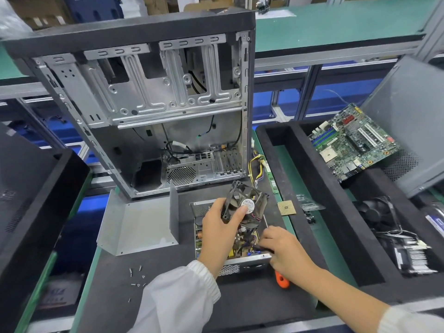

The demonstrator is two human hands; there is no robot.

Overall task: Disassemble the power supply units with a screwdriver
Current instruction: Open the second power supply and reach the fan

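The power supply unit [230, 246], cover off, is lying on the counter [149, 292] at 6 o'clock from the computer case [144, 104]. Its fan [245, 203] is being held above the board by the left hand [221, 227], fingers clamped on the frame. The screwdriver [280, 278] is being gripped by the right hand [283, 253], fingers curled around it. Risk: the fan lead appears attached, so it is likely to tear if pulled. The loose screws [137, 277] at 8 o'clock are at risk of being scattered by the sleeve [177, 294].

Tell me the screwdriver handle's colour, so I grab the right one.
Orange, in the head view: the screwdriver handle under the right hand.
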